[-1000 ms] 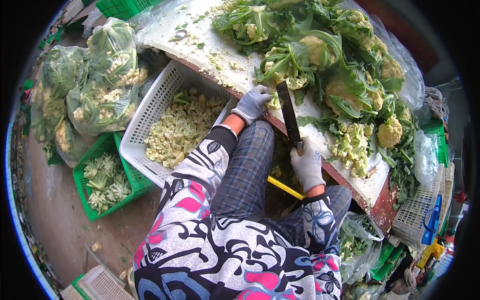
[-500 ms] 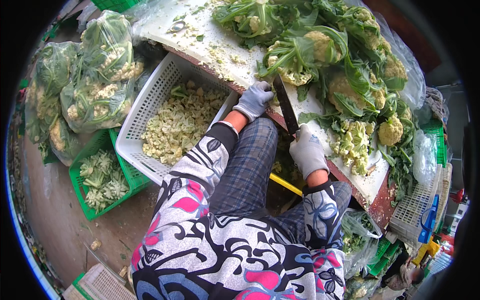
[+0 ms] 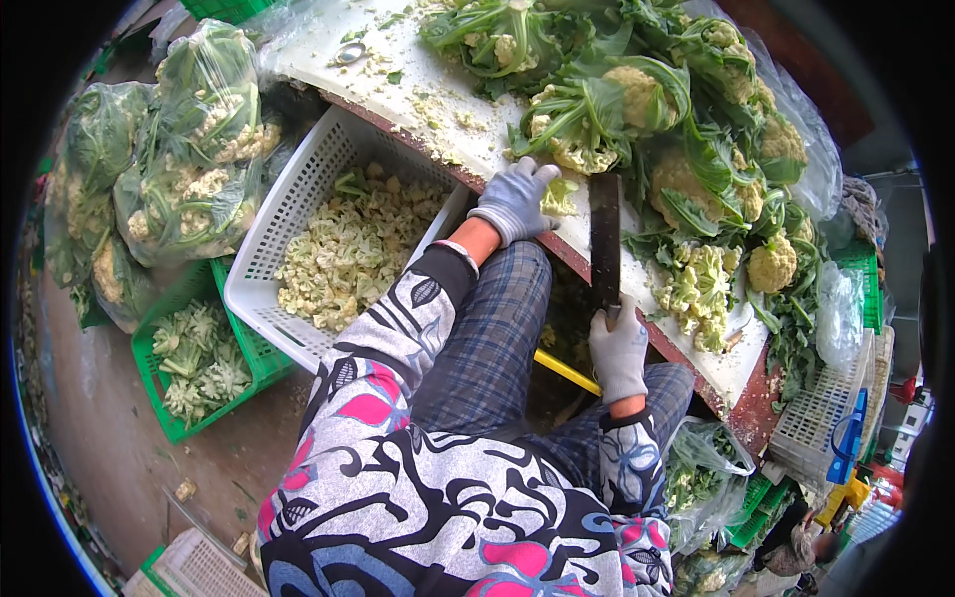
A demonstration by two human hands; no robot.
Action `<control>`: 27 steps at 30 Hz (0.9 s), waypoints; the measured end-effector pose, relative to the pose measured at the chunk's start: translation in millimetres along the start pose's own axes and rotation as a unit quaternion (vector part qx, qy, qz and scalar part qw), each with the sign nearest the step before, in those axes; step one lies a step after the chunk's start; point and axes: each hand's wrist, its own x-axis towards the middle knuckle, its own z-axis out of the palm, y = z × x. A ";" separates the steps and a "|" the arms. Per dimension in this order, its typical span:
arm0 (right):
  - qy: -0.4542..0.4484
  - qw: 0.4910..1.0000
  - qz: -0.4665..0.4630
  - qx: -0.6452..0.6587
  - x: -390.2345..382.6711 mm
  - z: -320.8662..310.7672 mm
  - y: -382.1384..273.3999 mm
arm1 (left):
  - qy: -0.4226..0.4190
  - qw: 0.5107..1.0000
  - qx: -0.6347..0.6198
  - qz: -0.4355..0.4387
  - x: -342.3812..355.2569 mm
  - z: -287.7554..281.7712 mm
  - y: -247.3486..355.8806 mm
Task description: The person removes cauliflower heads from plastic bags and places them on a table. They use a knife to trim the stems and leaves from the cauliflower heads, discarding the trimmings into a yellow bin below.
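Observation:
Between the gloved fingers and thumb of my left hand (image 3: 512, 202) is a pale cauliflower piece (image 3: 560, 197), held over the near edge of the white board. My right hand (image 3: 619, 350), also gloved, grips the handle of a broad dark knife (image 3: 605, 239). Its blade points away from me, to the right of the piece and apart from it. Left of my knee, a white perforated crate (image 3: 282, 214) contains many cut cauliflower florets (image 3: 348, 261). More cut cauliflower (image 3: 698, 298) lies on the board right of the blade.
Leafy whole cauliflowers (image 3: 637, 99) are heaped at the far right of the white board (image 3: 453, 129), and a metal spoon (image 3: 348, 54) lies at its far left. Bagged cauliflowers (image 3: 194, 159) and a green crate (image 3: 189, 423) of trimmings stand left. A yellow bar (image 3: 567, 370) crosses below the board.
The knife has swung upright and moved right, away from my left hand, as my right hand dropped nearer to me. My left fingers have turned, so the cauliflower piece now shows.

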 end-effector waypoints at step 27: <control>0.085 0.981 0.078 0.158 -43.5 12.4 62.3 | -0.128 0.855 0.187 -0.467 -90.1 -28.9 -333.3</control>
